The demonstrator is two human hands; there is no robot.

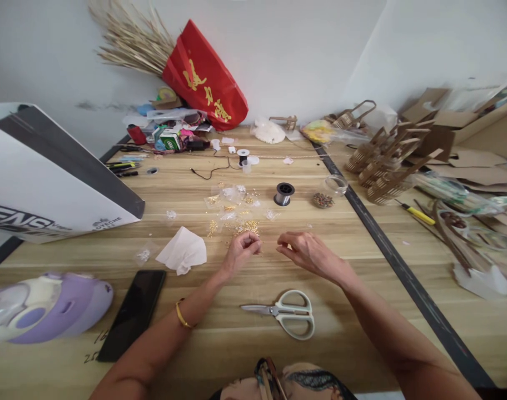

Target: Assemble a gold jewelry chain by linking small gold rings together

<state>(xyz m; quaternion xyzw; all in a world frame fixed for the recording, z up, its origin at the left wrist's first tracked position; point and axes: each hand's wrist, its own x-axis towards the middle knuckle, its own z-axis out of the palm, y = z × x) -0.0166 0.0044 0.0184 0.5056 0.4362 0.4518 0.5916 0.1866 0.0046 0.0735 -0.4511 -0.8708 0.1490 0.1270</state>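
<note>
Over the middle of the wooden table, my left hand (pixel 242 253) is closed in a pinch beside a pile of small gold beads (pixel 247 226). A tiny thing seems to be at its fingertips, too small to name. Across a narrow gap, my right hand (pixel 306 251) also has thumb and fingers pinched together; what lies between them cannot be made out. Below both hands lie white-handled scissors (pixel 278 312), blades pointing left. Beyond the right hand stands a spool of silvery wire (pixel 283 194). Small clear bags (pixel 233 194) with gold and white bits lie behind the beads.
To the left are a crumpled white tissue (pixel 182 251), a black phone (pixel 132 314), a purple-and-white device (pixel 57 308) and a large white box (pixel 49 183). A dish of mixed beads (pixel 323 200), woven baskets (pixel 382 161) and a yellow cutter (pixel 418 213) are on the right.
</note>
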